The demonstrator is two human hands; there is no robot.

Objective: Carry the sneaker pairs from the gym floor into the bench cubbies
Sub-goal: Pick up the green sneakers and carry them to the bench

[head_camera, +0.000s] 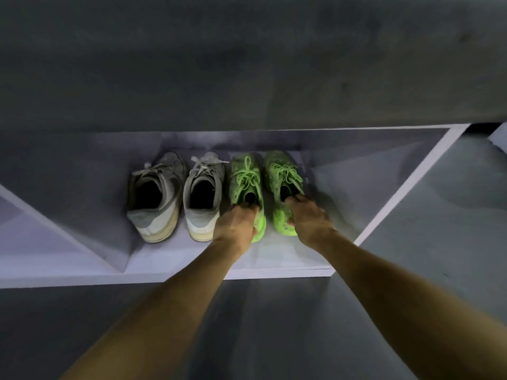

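Inside the cubby (274, 259), left hand (236, 224) and right hand (310, 219) each pinch a green sneaker's heel, left sneaker (247, 182) and right sneaker (282, 174); a sideways nudge could knock the grey pair (175, 196) just left of the left hand.

Dim, grainy wide-angle view with soft focus, edges bent, and deep shadow inside the cubby (274, 259).

Two sneaker pairs (214, 193) in cubby (274, 259)
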